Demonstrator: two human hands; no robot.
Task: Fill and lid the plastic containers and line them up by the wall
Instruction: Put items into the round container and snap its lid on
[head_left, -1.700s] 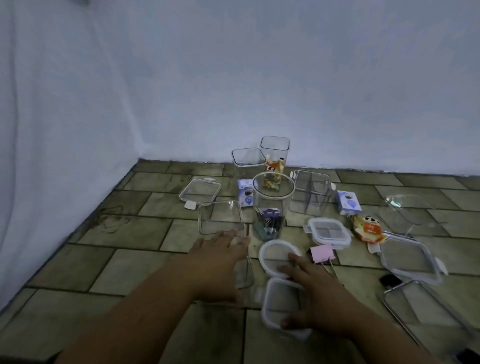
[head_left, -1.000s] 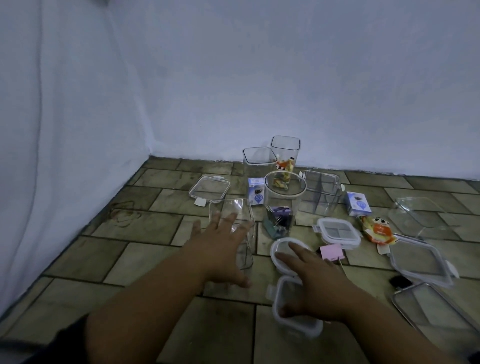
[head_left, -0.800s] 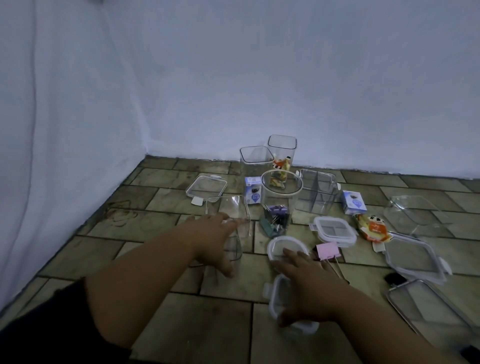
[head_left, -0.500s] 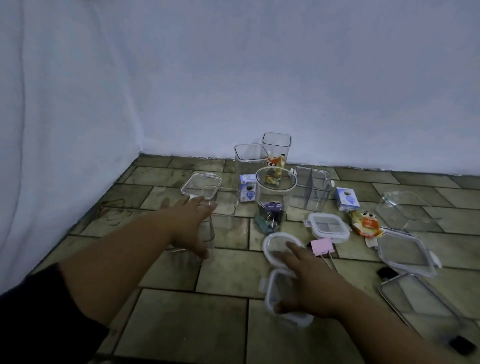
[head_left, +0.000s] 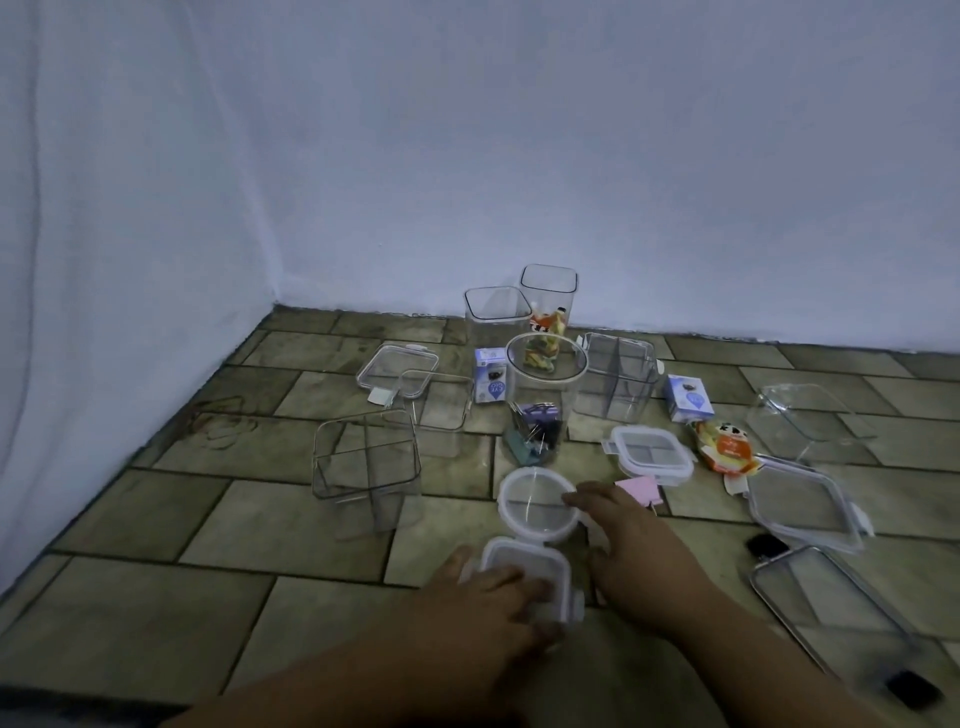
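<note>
On the tiled floor (head_left: 270, 519) the round jar (head_left: 541, 400) stands upright and lidless, with binder clips (head_left: 535, 434) in its bottom. Nearest the person, in front of the jar, a round lid (head_left: 535, 503) lies flat, and just in front of that lies a square lid (head_left: 535, 564). The left hand (head_left: 483, 592) rests on the square lid, fingers laid nearly flat over it and curled round nothing. The right hand (head_left: 634, 540) lies spread on the floor to the right of both lids, its forefinger touching the round lid's rim and its thumb beside the square lid; it holds nothing. Left of the jar and a little nearer, an empty divided tub (head_left: 366, 467) stands apart from the hands. Between it and the jar stands a clear tub (head_left: 440, 402), with a flat lid (head_left: 393, 368) behind it. Behind the jar, near the wall (head_left: 623, 208), two tall tubs (head_left: 496, 314) stand side by side, the right one holding a bright packet (head_left: 546, 323). A blue box (head_left: 491, 382) touches the jar's left side. Right of the jar stand a second divided tub (head_left: 615, 379), a clipped lid (head_left: 649, 457), a second blue box (head_left: 688, 397), a snack packet (head_left: 724, 447), a wide tub (head_left: 810, 421) and a big lid (head_left: 802, 501).
</note>
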